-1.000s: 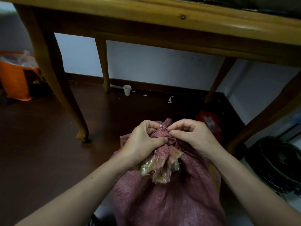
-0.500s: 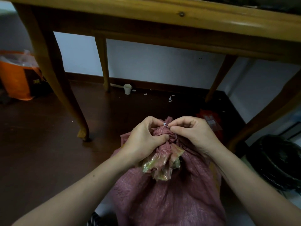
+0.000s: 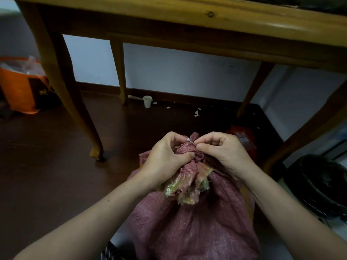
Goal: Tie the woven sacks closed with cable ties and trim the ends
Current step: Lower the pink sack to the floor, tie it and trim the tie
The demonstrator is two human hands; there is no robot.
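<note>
A dull-red woven sack (image 3: 195, 226) stands on the floor below me, its mouth bunched into a neck with a yellowish plastic liner (image 3: 187, 186) spilling out. My left hand (image 3: 165, 158) grips the gathered neck, thumb pressed across the fabric. A thin white cable tie (image 3: 190, 142) shows as a short piece between the two hands at the top of the neck. My right hand (image 3: 221, 152) pinches its end between thumb and forefinger. The rest of the tie is hidden by the fabric and fingers.
A wooden table (image 3: 187, 21) overhangs; its curved leg (image 3: 75, 102) stands to the left of the sack. An orange bag (image 3: 18, 85) sits far left, a white cup (image 3: 147, 101) by the wall, a red packet (image 3: 242, 136) behind the sack, a black bin bag (image 3: 323, 184) at right.
Both hands stayed on the sack neck. The white tie piece between the fingertips shifted slightly as the right hand worked it; the bundle sits a little tighter.
</note>
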